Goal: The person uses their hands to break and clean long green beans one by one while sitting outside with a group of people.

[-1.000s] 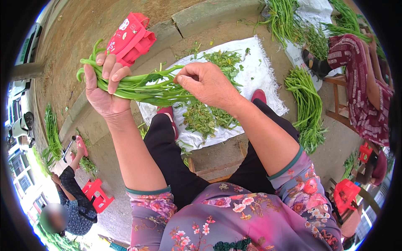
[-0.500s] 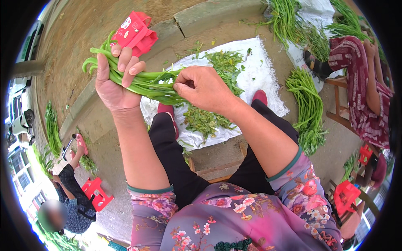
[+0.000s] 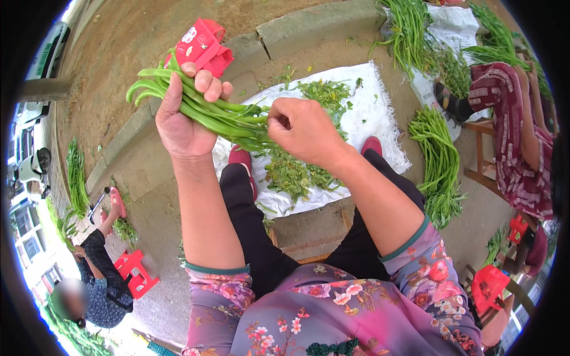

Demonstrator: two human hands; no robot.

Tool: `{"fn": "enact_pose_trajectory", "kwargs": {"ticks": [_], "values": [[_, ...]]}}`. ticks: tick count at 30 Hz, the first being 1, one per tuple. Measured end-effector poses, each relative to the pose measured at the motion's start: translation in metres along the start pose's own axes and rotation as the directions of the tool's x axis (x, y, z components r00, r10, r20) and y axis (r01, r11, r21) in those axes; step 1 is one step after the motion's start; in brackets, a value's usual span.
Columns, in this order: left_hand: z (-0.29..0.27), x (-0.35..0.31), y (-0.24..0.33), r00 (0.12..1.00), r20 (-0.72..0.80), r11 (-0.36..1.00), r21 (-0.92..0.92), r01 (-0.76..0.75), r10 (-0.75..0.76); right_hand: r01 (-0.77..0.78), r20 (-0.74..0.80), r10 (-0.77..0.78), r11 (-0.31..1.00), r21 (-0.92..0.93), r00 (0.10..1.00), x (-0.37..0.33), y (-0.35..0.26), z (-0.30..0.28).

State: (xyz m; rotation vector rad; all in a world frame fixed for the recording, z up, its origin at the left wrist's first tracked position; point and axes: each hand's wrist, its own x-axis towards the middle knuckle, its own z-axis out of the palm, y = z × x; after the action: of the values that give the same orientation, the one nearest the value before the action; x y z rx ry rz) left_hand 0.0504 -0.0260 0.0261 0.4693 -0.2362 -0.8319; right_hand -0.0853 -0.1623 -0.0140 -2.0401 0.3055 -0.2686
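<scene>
My left hand (image 3: pixel 189 115) is wrapped round a bunch of long green vegetable stems (image 3: pixel 228 118), whose curled ends stick out past the thumb at the upper left. The leafy ends point right, toward my right hand (image 3: pixel 304 129). Thumb and forefinger of that hand are pinched together at the leafy end of the bunch; whether a leaf or stem is between them is hard to make out. Below lies a white woven sheet (image 3: pixel 374 130) on the ground, with plucked green leaves (image 3: pixel 297 175) heaped on it between my red shoes.
A red printed bag (image 3: pixel 205 47) lies by the concrete kerb (image 3: pixel 320 26). To the right rests a pile of green stems (image 3: pixel 436 160), near a seated person in patterned maroon clothes (image 3: pixel 504 118). Another person sits at the left by a red plastic stool (image 3: pixel 135 273).
Both hands and the bunch have shifted slightly right and down in the view. The grip of the left hand and the pinch of the right stay much the same.
</scene>
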Motion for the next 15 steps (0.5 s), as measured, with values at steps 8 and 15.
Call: {"fn": "enact_pose_trajectory", "kwargs": {"ticks": [8, 15], "values": [[-0.008, -0.004, 0.003, 0.999, 0.034, 0.994, 0.106, 0.038, -0.042, -0.113, -0.077, 0.118, 0.992, 0.061, 0.99, 0.001, 0.0, -0.014], [-0.007, -0.004, 0.001, 1.0, -0.004, 0.997, 0.077, 0.024, -0.024, -0.233, -0.068, 0.265, 0.924, 0.304, 0.962, 0.002, 0.004, -0.01]]}}
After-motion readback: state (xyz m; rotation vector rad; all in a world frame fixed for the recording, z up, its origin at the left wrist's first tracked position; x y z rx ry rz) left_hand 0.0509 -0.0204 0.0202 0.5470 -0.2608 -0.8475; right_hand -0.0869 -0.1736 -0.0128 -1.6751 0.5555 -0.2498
